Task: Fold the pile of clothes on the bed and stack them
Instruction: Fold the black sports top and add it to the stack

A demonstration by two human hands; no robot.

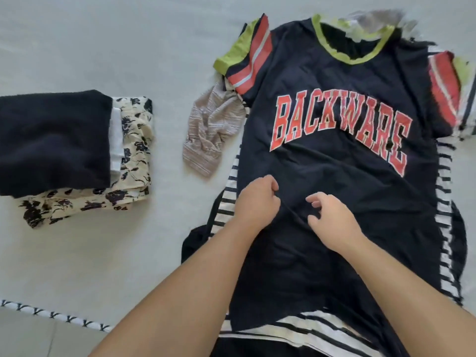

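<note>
Two hands: your left hand [255, 202] and your right hand [332, 217] both lay on the lower middle of the black T-shirt [334, 189], close together but not touching each other.
Left fingers: curled, and they appeared to pinch a small fold of the shirt's cloth near the knuckles.
Right fingers [315, 199]: loosely bent and spread over the cloth; whether they gripped any of it I cannot tell.
Black T-shirt: it lay flat, front up, with red lettering across the chest, a lime-green neckband at 12 o'clock and red, white and green banded sleeves at 10 and 2 o'clock.
Where it lay: it was spread over the unfolded pile on the right half of the bed [159, 47], its hem toward you at 6 o'clock.
Striped garment [444, 215]: black and white, underneath the T-shirt, showing along both sides and past the hem.
Beige ribbed garment [208, 135]: crumpled, sticking out from under the T-shirt's sleeve at 9 o'clock of the lettering.
Grey-white cloth [381, 20]: blurred, just beyond the neckband at 12 o'clock.
Folded stack [77, 161]: well apart from the pile, at 9 o'clock of your hands.
Stack contents: a folded black item [51, 143] on top, a white layer showing at its right edge, and a cream garment with black flowers [134, 140] at the bottom.
Bed edge [51, 315]: a white border with dark marks ran along the lower left, at 8 o'clock.
</note>
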